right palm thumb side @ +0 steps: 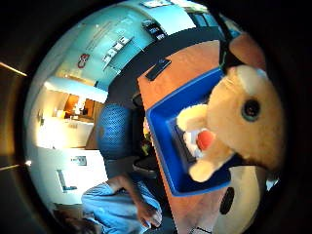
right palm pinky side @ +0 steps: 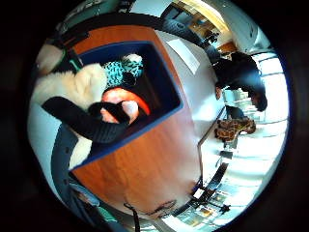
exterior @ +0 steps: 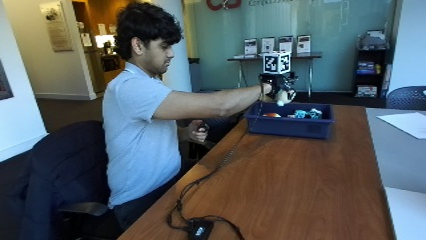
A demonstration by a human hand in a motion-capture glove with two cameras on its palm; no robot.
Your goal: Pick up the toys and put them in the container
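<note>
Fingers of my gloved right hand (exterior: 274, 87) are curling around a fuzzy cream plush (right palm thumb side: 239, 122), holding it over the blue bin's (exterior: 287, 126) near-left corner.

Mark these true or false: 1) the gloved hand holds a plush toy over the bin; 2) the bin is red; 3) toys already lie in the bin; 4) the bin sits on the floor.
1) True: the right hand grips a cream plush above the bin.
2) False: it is blue.
3) True: a teal toy and an orange one lie inside.
4) False: it stands on the wooden table.
</note>
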